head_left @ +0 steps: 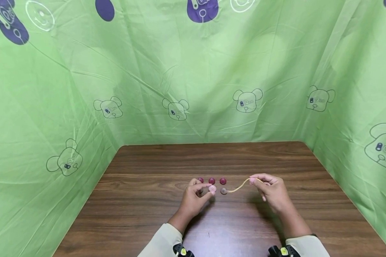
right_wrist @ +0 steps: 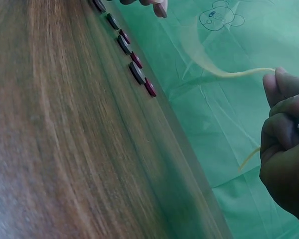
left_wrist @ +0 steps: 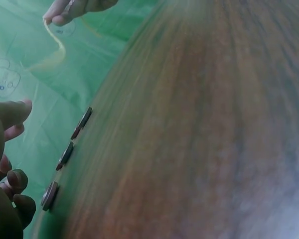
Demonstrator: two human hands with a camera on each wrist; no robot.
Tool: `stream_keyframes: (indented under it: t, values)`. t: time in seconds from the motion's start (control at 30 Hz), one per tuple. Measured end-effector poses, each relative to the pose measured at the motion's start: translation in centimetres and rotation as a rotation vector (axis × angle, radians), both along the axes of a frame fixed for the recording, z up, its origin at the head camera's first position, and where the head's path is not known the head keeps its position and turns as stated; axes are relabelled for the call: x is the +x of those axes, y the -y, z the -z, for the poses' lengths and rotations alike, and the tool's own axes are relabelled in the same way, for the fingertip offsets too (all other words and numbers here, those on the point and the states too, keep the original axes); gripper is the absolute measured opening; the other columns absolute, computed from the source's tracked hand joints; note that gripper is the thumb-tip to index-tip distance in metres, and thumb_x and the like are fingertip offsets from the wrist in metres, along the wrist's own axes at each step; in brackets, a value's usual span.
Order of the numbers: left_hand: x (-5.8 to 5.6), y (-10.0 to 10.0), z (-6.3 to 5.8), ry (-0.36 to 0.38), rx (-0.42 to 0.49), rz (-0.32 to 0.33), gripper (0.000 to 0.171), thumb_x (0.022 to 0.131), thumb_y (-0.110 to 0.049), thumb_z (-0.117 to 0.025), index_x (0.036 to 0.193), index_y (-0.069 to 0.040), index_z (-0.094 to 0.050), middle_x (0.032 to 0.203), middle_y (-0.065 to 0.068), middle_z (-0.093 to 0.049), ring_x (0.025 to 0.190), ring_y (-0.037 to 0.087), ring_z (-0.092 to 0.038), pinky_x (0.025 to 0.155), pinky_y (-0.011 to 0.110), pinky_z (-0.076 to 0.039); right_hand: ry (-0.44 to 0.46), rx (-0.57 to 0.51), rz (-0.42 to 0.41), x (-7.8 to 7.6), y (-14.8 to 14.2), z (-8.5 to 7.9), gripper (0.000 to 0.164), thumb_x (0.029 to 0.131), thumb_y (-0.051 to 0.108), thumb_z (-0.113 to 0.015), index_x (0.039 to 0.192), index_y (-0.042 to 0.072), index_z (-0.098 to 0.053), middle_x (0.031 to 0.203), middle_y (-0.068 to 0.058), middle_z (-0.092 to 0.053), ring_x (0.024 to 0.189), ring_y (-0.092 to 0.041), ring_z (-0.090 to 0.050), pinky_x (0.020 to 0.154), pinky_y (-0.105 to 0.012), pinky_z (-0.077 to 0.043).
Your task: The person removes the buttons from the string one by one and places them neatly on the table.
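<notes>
In the head view my left hand [head_left: 192,200] pinches a round pink button [head_left: 212,188] between thumb and index finger, its face turned up toward me. My right hand [head_left: 274,191] grips a yellow cord [head_left: 242,185] between thumb and fingertips. The cord's free length curves left and down, its tip overlapping the edge of a brown button [head_left: 224,191] in this view. In the right wrist view a short tail of the cord [right_wrist: 249,158] hangs below the right hand [right_wrist: 289,129]. The button is not visible in the left hand [left_wrist: 7,164] in the left wrist view.
Maroon buttons [head_left: 212,181] lie in a row behind the hands on the wood-grain table [head_left: 148,207]. In the right wrist view a row of dark buttons [right_wrist: 137,73] runs alongside them, some hidden from my head view by the left hand. Green printed cloth [head_left: 206,71] surrounds the table.
</notes>
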State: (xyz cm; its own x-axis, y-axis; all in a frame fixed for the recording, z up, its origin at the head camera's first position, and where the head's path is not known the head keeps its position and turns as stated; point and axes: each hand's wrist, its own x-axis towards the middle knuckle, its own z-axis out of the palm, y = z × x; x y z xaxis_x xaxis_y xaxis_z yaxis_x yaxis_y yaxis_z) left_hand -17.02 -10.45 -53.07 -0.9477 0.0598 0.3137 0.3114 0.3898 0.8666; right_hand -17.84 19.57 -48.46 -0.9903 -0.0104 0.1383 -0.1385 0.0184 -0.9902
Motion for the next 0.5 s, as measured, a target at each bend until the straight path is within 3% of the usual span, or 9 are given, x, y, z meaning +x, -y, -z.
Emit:
stream_keyframes:
  t: [0.13,0.3,0.37,0.5]
  values:
    - [-0.05,0.05,0.28,-0.082,-0.033,-0.008,0.027,0.084,-0.013,-0.093,0.110,-0.008,-0.087,0.095,0.024,-0.057,0.086,0.038,-0.057,0.078,0.040,-0.051,0.007,-0.013,0.004,0.06,-0.03,-0.14,0.017,0.101,0.004,-0.076,0.107,-0.011,-0.076,0.075,0.005,-0.076,0.043,-0.001,-0.042,0.039,-0.024,-0.034]
    - [-0.06,0.10,0.57,-0.212,-0.169,-0.083,0.023,0.080,-0.019,-0.096,0.102,-0.017,-0.089,0.098,0.007,-0.057,0.095,0.020,-0.053,0.085,0.038,-0.041,0.005,-0.019,0.001,0.08,-0.07,-0.13,0.015,0.101,0.005,-0.076,0.106,-0.009,-0.077,0.074,0.007,-0.076,0.043,-0.001,-0.042,0.040,-0.024,-0.034]
    - [-0.01,0.14,0.57,-0.224,-0.218,-0.105,0.022,0.079,-0.023,-0.096,0.100,-0.022,-0.089,0.101,0.004,-0.058,0.099,0.016,-0.049,0.088,0.036,-0.034,0.002,-0.025,-0.001,0.06,-0.10,-0.07,0.013,0.101,0.004,-0.076,0.105,-0.008,-0.078,0.077,0.008,-0.077,0.043,-0.001,-0.042,0.039,-0.025,-0.034]
    - [0.05,0.33,0.53,-0.178,-0.248,-0.080,0.022,0.080,-0.028,-0.096,0.101,-0.027,-0.089,0.112,0.010,-0.061,0.107,0.023,-0.048,0.091,0.042,-0.030,-0.003,-0.035,-0.009,0.01,-0.17,0.02,0.010,0.101,0.004,-0.076,0.104,-0.005,-0.079,0.079,0.007,-0.079,0.043,-0.001,-0.043,0.039,-0.025,-0.034]
